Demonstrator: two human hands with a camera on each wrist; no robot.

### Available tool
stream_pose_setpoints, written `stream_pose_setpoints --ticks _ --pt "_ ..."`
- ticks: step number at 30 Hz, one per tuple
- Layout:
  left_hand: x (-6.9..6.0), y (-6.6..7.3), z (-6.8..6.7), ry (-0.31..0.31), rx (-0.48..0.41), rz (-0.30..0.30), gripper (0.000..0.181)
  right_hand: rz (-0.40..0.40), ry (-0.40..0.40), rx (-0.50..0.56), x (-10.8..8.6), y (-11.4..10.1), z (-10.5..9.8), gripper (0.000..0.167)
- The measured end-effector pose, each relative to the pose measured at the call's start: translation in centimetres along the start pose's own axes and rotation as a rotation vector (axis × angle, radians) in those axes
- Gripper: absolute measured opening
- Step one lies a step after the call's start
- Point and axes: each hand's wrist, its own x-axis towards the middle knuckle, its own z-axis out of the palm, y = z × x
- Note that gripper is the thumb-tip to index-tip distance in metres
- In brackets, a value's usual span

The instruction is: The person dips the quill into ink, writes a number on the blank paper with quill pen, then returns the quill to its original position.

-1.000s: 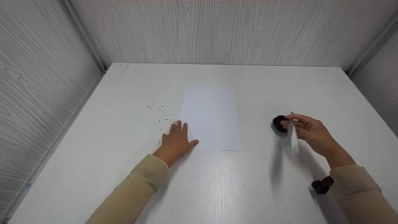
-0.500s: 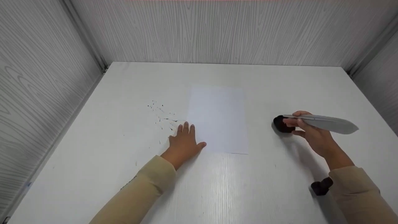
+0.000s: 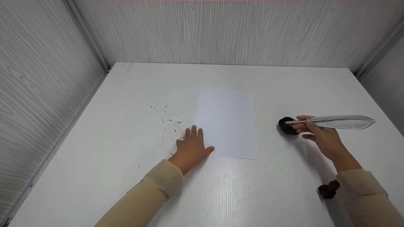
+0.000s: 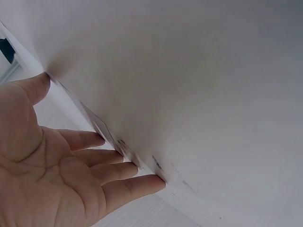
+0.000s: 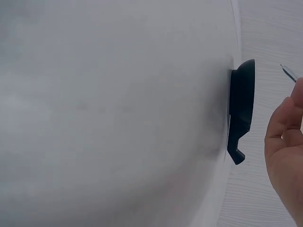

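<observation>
My left hand [image 3: 192, 149] lies with its fingers spread at the left edge of a white paper sheet [image 3: 227, 123]. In the left wrist view, straight fingertips [image 4: 154, 183] touch the white surface. Over on the right, my right hand [image 3: 325, 138] pinches a white feather-shaped pen [image 3: 341, 121] between thumb and fingers. The pen lies nearly level, its narrow tip pointing left above a small round black dish [image 3: 286, 126]. The right wrist view shows the pen's tip [image 5: 288, 73] apart from the black dish [image 5: 242, 101], which has a short stub at one end.
Dark specks and streaks [image 3: 170, 120] mark the white table [image 3: 221, 195] left of the paper. Wood-grain panels enclose the back [image 3: 221, 31] and both sides. A small black object [image 3: 329, 189] is at the right sleeve.
My left hand and the paper have slid right and slightly toward me. The pen in my right hand has swung from pointing toward me to lying level, feather end to the right.
</observation>
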Motion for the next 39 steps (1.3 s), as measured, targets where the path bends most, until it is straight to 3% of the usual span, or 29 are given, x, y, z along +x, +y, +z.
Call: stream_pose_setpoints --ticks 12,24,30,34,39 --pt "0.0 0.5 0.3 0.002 0.057 -0.005 0.085 0.024 0.134 -0.308 0.8 0.0 -0.3 0.040" --pt "0.0 0.5 0.4 0.020 0.054 -0.003 0.085 0.170 0.154 -0.574 1.1 -0.7 0.0 0.042" --pt "0.1 0.5 0.5 0.018 0.053 -0.010 0.085 0.193 0.131 -0.627 1.2 -0.5 -0.1 0.041" --pt "0.1 0.5 0.4 0.016 0.050 -0.014 0.085 0.210 0.093 -0.620 1.2 -0.5 -0.2 0.042" --pt "-0.2 0.6 0.2 0.012 0.045 -0.010 0.085 0.215 0.113 -0.583 1.1 -0.5 -0.1 0.041"
